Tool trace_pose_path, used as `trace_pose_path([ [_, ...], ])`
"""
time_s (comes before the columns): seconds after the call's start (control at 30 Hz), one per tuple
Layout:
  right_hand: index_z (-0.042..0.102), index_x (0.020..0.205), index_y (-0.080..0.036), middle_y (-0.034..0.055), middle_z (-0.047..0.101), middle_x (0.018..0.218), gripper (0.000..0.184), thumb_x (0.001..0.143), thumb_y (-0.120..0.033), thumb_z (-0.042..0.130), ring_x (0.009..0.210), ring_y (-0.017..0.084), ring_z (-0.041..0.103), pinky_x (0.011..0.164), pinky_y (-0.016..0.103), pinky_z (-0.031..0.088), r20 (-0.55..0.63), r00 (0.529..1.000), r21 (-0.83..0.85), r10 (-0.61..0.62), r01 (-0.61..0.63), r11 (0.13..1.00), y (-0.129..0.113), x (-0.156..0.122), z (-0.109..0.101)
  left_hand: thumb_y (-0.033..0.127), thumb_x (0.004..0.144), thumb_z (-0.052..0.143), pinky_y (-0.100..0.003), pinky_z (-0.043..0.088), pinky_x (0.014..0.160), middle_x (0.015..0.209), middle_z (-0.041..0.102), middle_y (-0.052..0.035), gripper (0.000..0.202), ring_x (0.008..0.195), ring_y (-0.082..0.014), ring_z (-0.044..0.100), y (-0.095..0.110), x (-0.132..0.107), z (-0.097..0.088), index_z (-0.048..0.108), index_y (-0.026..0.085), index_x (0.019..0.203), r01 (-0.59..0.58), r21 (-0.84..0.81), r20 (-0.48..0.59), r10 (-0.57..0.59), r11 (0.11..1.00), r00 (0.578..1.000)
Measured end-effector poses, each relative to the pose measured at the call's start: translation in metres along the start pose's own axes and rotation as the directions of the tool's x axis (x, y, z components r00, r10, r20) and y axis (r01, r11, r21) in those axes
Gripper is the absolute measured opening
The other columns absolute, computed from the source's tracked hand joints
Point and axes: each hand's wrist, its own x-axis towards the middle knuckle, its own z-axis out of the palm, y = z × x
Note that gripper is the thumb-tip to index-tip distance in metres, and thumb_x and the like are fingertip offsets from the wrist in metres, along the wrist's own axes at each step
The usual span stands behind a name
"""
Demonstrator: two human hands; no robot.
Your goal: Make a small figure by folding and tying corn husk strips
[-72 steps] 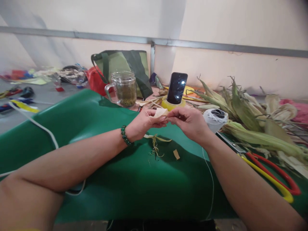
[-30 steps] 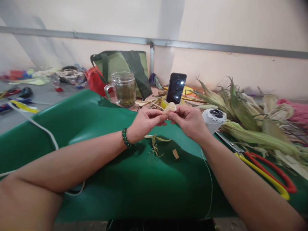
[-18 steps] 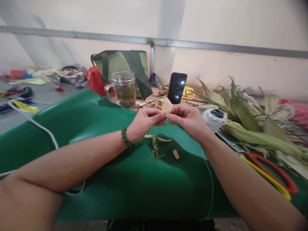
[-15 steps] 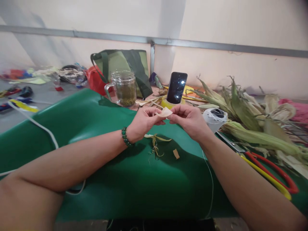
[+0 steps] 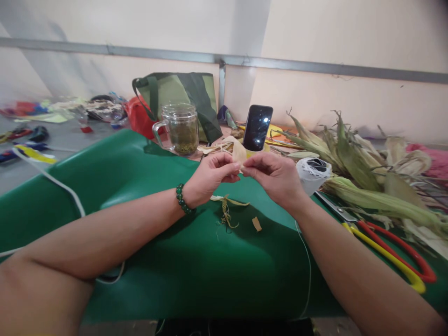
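A pale piece of corn husk (image 5: 239, 151) stands upright between my hands, its lower end pinched by both. My left hand (image 5: 214, 176), with a green bead bracelet (image 5: 181, 198) at the wrist, closes thumb and fingers on it. From the other side my right hand (image 5: 275, 176) grips the same lower end with fingertips together. Below them on the green mat (image 5: 196, 275) lie a small knotted husk figure (image 5: 226, 210) with thin curled strands and a small tan husk scrap (image 5: 256, 224). The fingertips hide the bottom of the piece.
To the right are scissors (image 5: 392, 254) with red and yellow handles, a white thread spool (image 5: 312, 175) and a pile of corn husks (image 5: 357, 163). At the back stand a phone (image 5: 258, 128), a glass mug (image 5: 180, 128) and a green bag (image 5: 182, 93). A white cable (image 5: 63, 182) crosses the left.
The husk piece has turned from lying sideways to standing upright between my fingertips. My right fingertips have shifted slightly left, closer to my left hand.
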Motion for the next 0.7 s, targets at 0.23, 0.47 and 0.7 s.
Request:
trace_pose_path([
  [0.23,0.069,0.072,-0.023,-0.0009,0.069,0.071,0.007,0.075,-0.029,0.071,0.067,0.015,0.062,0.066,0.03,0.053,0.023,0.999,0.014,-0.024,0.024,1.0,0.0014,0.0011,-0.0006,0.035,0.07,0.077,-0.022,0.051,0.065,0.072,0.067,-0.0026,0.022,0.069,-0.0109,0.062,-0.0002,-0.0019,-0.0015,0.07,0.015,0.073,0.03,0.065,0.018,-0.031,0.997,0.999],
  [0.47,0.071,0.07,-0.019,0.001,0.068,0.067,0.009,0.07,-0.027,0.074,0.062,0.015,0.06,0.059,0.029,0.049,0.063,0.992,0.05,0.111,-0.114,0.992,-0.0008,0.0033,-0.0038,0.046,0.072,0.075,-0.026,0.052,0.072,0.082,0.072,-0.0046,0.029,0.079,-0.0143,0.064,-0.0031,-0.0067,0.0001,0.074,0.017,0.076,-0.078,0.185,-0.027,0.085,0.98,0.996],
  [0.7,0.065,0.065,-0.018,-0.0011,0.064,0.06,0.021,0.059,-0.031,0.08,0.059,0.013,0.059,0.059,0.029,0.05,0.128,0.95,0.198,0.284,-0.305,0.931,0.0015,0.005,-0.0026,0.048,0.068,0.078,-0.026,0.049,0.068,0.071,0.069,-0.0027,0.03,0.071,-0.0147,0.06,0.0009,-0.0062,0.0013,0.074,0.019,0.068,-0.251,0.337,0.01,0.263,0.907,0.965],
])
